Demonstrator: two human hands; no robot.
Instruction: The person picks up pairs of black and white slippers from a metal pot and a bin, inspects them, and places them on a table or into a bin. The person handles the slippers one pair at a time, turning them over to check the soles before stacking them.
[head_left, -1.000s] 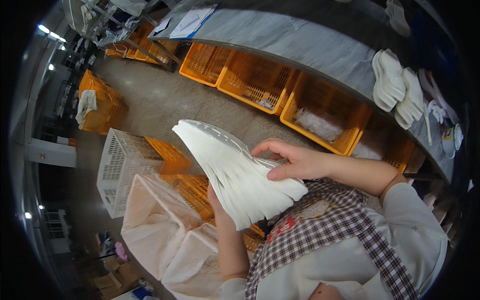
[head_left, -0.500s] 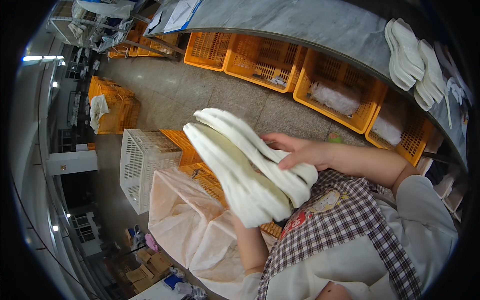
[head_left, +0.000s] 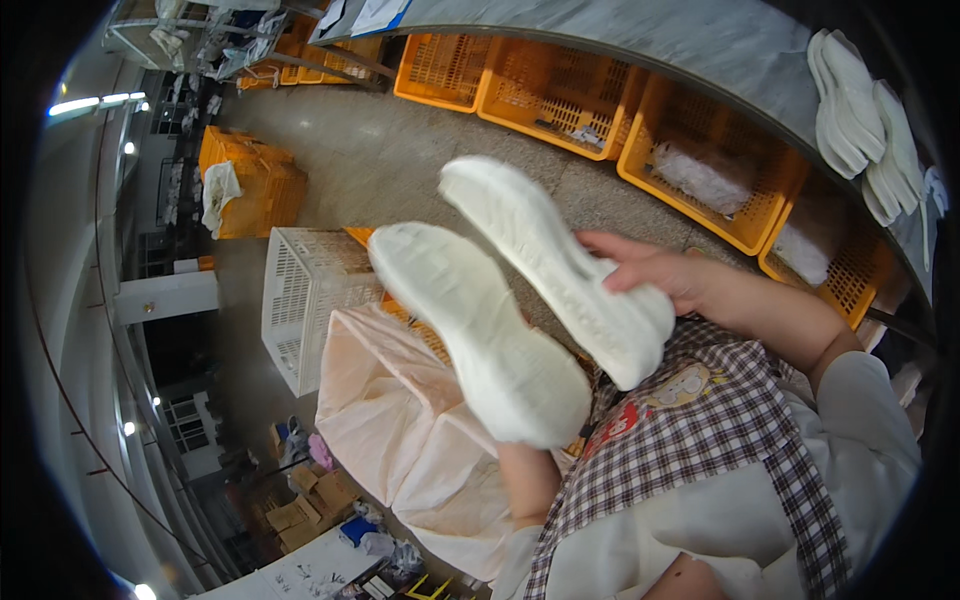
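Observation:
A pair of white shoe soles is held up in front of my body, apart from each other. My right hand (head_left: 655, 275) grips one white shoe sole (head_left: 560, 265) near its wider end, thumb on the near face, with the sole tilted to show its thick side wall. The other white shoe sole (head_left: 475, 330) turns its broad face up. My left forearm (head_left: 530, 485) reaches under that sole and carries it, while the left hand and fingers are hidden behind it.
Grey worktop (head_left: 690, 50) with white soles (head_left: 845, 110) at its right end. Orange crates (head_left: 560, 95) stand below it. A pale pink cloth-lined bin (head_left: 400, 420) and a white crate (head_left: 310, 300) sit at left, stacked orange crates (head_left: 265, 190) farther off.
The two soles have been turned and spread apart, so the left one now shows its broad face. My right hand shifted slightly right and up. The whole view has tilted a little.

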